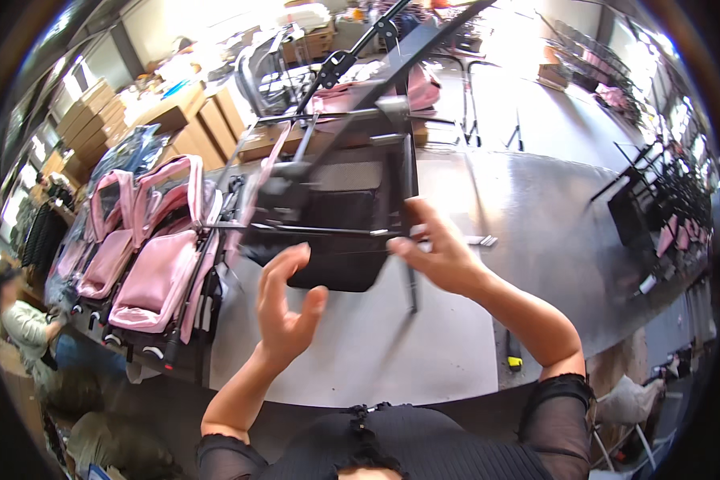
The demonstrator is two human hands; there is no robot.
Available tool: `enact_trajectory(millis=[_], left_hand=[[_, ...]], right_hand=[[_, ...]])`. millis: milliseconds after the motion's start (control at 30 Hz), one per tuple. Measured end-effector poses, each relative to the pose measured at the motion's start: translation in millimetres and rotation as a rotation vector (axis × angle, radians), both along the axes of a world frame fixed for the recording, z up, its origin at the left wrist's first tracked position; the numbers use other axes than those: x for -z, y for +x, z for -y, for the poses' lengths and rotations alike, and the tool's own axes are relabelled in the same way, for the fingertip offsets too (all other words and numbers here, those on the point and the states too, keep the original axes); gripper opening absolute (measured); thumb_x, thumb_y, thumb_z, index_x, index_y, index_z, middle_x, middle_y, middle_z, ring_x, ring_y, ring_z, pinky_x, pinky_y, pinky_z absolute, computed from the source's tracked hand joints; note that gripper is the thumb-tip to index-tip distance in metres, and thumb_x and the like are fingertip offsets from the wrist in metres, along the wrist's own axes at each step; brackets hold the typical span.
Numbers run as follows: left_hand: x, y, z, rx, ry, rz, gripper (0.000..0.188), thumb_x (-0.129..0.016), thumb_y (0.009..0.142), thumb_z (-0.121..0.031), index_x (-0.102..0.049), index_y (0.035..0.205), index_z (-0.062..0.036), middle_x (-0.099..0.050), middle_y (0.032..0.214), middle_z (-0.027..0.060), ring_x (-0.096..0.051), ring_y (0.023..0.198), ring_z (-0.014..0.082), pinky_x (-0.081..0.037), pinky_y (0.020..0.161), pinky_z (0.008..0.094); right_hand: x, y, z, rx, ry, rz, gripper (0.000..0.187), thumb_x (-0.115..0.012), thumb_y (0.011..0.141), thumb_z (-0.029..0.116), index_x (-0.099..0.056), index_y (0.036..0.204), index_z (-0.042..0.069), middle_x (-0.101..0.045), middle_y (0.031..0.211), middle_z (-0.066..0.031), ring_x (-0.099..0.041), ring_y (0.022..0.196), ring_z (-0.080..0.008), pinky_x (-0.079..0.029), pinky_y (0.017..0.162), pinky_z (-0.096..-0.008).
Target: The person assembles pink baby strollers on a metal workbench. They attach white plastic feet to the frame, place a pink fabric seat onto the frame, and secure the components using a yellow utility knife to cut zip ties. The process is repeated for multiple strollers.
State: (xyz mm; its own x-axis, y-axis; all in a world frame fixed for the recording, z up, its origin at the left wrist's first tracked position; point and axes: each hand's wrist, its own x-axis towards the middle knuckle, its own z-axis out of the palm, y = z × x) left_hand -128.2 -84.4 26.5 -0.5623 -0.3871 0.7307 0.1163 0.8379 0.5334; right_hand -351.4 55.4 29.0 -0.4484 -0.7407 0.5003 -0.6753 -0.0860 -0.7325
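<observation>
A black stroller frame (412, 172) with a dark fabric panel (336, 272) stands tilted on the pale worktable in front of me. Its upper bars and joints are smeared by motion. My left hand (286, 308) is open at the near side of the panel, thumb and fingers spread, with nothing between them. On the right side, the thumb and fingers of my right hand (448, 254) close around the frame's corner, beside the end of a thin metal crossbar (320, 231). Part of that grip is hidden behind the fingers.
Pink folded strollers (154, 280) stand in a row at the left, with cardboard boxes (176, 108) behind. A person (28, 328) is at the far left. A yellow-ended tool (514, 362) lies by the table's right edge (496, 344). More dark frames (636, 212) stand at the right.
</observation>
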Motion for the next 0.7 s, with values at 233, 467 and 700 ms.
enact_trajectory(millis=[233, 467, 700], left_hand=[[-14.9, -22.4, 70.4, -0.040, 0.477, -0.166, 0.020, -0.056, 0.093, -0.021, -0.048, 0.089, -0.0038, -0.051, 0.070, 0.0009, -0.049, 0.061, 0.0068, -0.041, 0.059, 0.0206], [-1.2, 2.4, 124.7, -0.132, 0.514, -0.324, 0.026, -0.054, 0.094, -0.021, -0.042, 0.073, -0.0105, -0.036, 0.061, -0.0050, -0.033, 0.051, 0.0047, -0.026, 0.047, 0.0211], [21.8, 32.5, 119.6, -0.170, 0.735, 0.082, 0.029, -0.062, 0.089, -0.033, -0.060, 0.101, -0.0073, -0.062, 0.085, 0.0022, -0.053, 0.077, 0.0091, -0.042, 0.071, 0.0223]], right_hand=[[-44.7, -94.5, -19.6, 0.727, 0.089, -0.056, 0.079, -0.074, 0.074, 0.044, -0.042, 0.127, -0.006, -0.049, 0.118, -0.0233, -0.049, 0.107, -0.0333, -0.038, 0.096, -0.0404], [-37.2, -62.1, -34.9, 0.280, -0.330, 0.108, 0.032, -0.071, 0.082, 0.026, -0.053, 0.088, 0.001, -0.057, 0.064, -0.0031, -0.055, 0.055, -0.0077, -0.044, 0.051, -0.0212], [5.5, -2.3, -61.6, 0.429, -0.145, 0.150, 0.043, -0.071, 0.082, 0.014, -0.042, 0.111, 0.004, -0.051, 0.079, -0.0006, -0.054, 0.070, -0.0091, -0.045, 0.063, -0.0209]])
